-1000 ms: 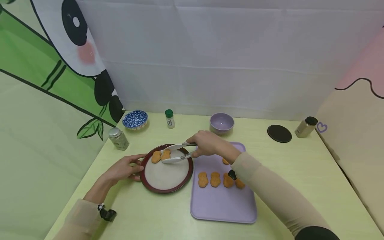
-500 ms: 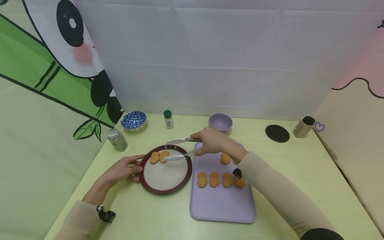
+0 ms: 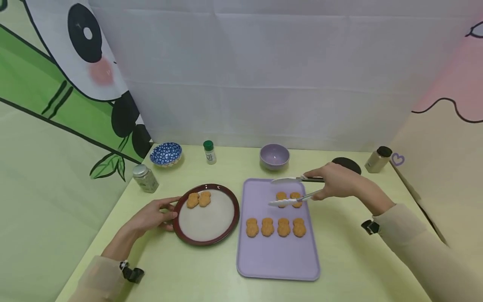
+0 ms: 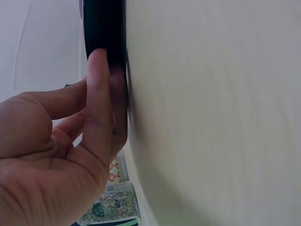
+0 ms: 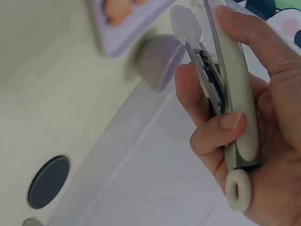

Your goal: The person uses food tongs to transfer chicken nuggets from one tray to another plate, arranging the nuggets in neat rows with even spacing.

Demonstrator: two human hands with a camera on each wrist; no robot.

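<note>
Pale cloth (image 3: 241, 84) is hung behind a light green desk (image 3: 188, 277), with a large cartoon figure printed at the left. A silver-lidded jar (image 3: 146, 178) and a patterned blue bowl (image 3: 166, 154) are placed at the far left. Below them, the left-hand grip (image 3: 152, 216) is set against the rim of a brown-rimmed plate (image 3: 205, 224), which is held at its left edge, as before. Two golden pieces (image 3: 204, 199) are left side by side on the plate; the right one was flanked by the tongs a second ago. Behind stands a green-capped bottle (image 3: 209, 152). Six more pieces (image 3: 267, 227), two in back and four in front, are carried by a purple tray (image 3: 277, 258), with a purple bowl (image 3: 274, 157) beyond. Tongs (image 3: 283, 202), now shifted from plate to tray, are held by the right-hand grip (image 3: 337, 180), their arms spread wide about the back pair. A black disc (image 3: 349, 164) is partly hidden behind that hand; a black-lidded jar (image 3: 378, 160) is seen farther right.
</note>
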